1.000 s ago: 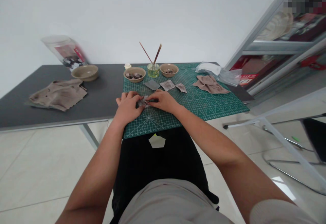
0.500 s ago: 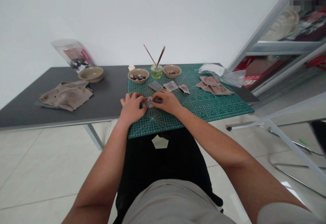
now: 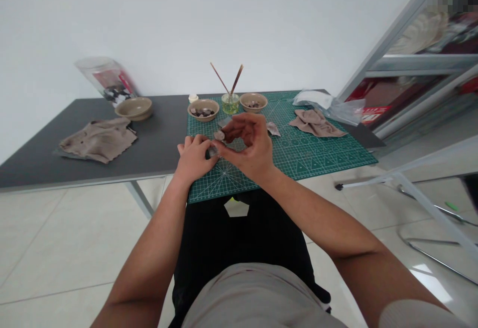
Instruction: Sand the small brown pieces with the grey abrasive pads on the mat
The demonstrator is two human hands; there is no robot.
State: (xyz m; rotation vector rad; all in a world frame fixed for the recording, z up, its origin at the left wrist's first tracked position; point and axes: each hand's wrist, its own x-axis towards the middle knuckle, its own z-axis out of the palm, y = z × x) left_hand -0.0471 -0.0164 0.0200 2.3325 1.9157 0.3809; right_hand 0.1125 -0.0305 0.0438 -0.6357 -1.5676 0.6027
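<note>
My right hand (image 3: 248, 141) is raised over the green cutting mat (image 3: 291, 154), with a small round greyish piece (image 3: 219, 135) between its thumb and fingers. Beside it my left hand (image 3: 196, 156) rests at the mat's left part, its thumb and index finger on a small grey patch (image 3: 212, 152) that they partly cover. Behind the hands stand a bowl with dark and pale pieces (image 3: 203, 110), a glass jar (image 3: 230, 104) with two thin sticks, and a second bowl (image 3: 253, 103) with small pieces. A grey sheet (image 3: 224, 122) is partly hidden behind my right hand.
On the left of the dark table (image 3: 164, 134) lie a brown cloth (image 3: 100, 140), a bowl (image 3: 134, 109) and a clear container (image 3: 108, 81). To the right are a crumpled cloth (image 3: 316, 123), a plastic bag (image 3: 330, 105) and a pale patch (image 3: 273, 129). A small white cap (image 3: 193, 98) stands behind.
My right hand has lifted and turned, with the small round piece now showing between its fingers. It now hides one of the patches behind. My left hand has stayed in place.
</note>
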